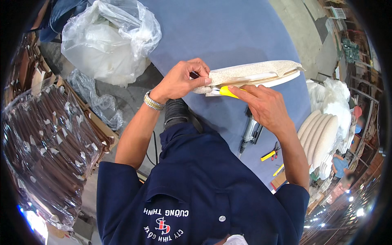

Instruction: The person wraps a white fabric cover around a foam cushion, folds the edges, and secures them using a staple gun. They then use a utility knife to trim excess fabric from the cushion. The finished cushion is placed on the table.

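A cream fabric-covered pad [257, 73], long and narrow as it stands on its edge, rests on the blue-grey table [228, 32]. My left hand [185, 79], with a metal watch on its wrist, pinches the pad's fabric at the near left end. My right hand [263, 104] is closed round a yellow-handled cutter [229, 92]. Its metal tip points left, against the pad's end close to my left fingers. How far the tip reaches into the fabric is hidden. Along the pad's side, the fabric stands loose from a white inner edge.
A power driver [248, 132] and yellow and red hand tools [269, 155] lie on the table to the right. Beyond them is a stack of cream pads [320, 136]. At left stand a large clear plastic bag [110, 41] and wrapped brown parts [49, 151].
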Demonstrator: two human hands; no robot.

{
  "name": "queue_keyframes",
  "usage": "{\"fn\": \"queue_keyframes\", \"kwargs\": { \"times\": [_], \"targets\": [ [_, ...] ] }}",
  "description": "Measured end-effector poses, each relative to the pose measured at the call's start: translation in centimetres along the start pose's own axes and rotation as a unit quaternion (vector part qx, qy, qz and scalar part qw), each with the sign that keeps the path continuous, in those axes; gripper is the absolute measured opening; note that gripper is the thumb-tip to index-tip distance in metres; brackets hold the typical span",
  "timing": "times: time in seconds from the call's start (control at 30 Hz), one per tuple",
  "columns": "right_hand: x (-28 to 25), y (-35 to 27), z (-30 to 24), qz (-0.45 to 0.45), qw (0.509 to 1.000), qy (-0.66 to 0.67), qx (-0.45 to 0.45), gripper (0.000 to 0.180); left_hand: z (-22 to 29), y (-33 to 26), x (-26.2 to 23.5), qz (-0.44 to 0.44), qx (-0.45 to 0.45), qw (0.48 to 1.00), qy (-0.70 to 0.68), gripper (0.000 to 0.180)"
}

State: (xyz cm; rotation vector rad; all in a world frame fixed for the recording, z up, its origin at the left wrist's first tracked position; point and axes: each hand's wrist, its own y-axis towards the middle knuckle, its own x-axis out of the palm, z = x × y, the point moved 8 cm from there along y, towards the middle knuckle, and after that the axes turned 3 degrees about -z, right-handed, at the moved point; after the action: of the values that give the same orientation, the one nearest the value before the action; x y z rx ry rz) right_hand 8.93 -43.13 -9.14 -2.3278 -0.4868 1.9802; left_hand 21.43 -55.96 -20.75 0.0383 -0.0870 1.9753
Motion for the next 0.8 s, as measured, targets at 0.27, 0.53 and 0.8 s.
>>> {"fn": "queue_keyframes", "kwargs": {
  "times": [0.27,0.53,0.8],
  "targets": [
    [0.3,0.6,1.4,-0.003,0.999,0.05,0.013,0.063,-0.5,0.3,-0.7,0.041,-0.025,0.999,0.0,0.017],
    [-1.5,0.8,3.9,0.122,0.948,0.292,0.036,0.04,-0.8,-1.4,-1.1,0.158,-0.014,0.984,-0.079,0.017],
    [2.7,4.1,1.6,0.16,0.886,0.404,0.162,0.025,-2.3,-1.8,-0.4,0.143,-0.033,0.964,-0.221,0.009]
  ]
}}
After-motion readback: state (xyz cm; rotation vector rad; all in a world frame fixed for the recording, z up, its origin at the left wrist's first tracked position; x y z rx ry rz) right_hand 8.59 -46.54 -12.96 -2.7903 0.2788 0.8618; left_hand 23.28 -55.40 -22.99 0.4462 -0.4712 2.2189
